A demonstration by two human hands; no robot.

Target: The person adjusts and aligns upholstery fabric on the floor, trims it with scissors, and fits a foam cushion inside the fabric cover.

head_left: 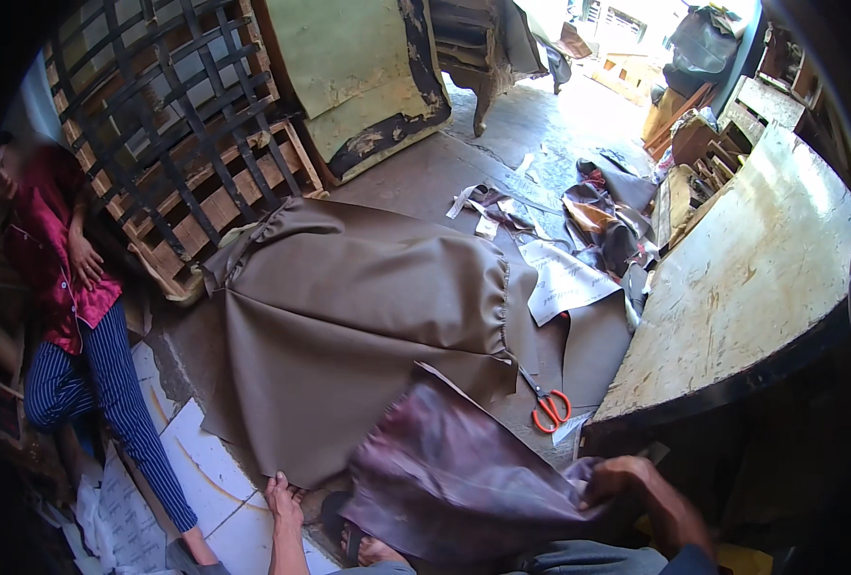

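Observation:
A large brown leatherette cover [349,326] with seams and a gathered edge lies spread over the floor in front of me. At its near edge, my left hand [284,500] has its fingers closed on the material. A dark maroon, glossy leatherette piece [445,460] hangs over my lap and overlaps the near right part of the brown cover. Its right end is bunched in my right hand [622,479], which is closed round it. Scissors [549,408] with orange handles lie on the floor beside the brown cover's right corner, apart from both hands.
A person [76,259] in a maroon top and striped trousers sits at the left. Behind the cover leans a wooden frame with black webbing [176,115]. Leatherette scraps [603,216] and a white-backed piece [564,278] litter the right. A curved worn board [732,278] stands far right.

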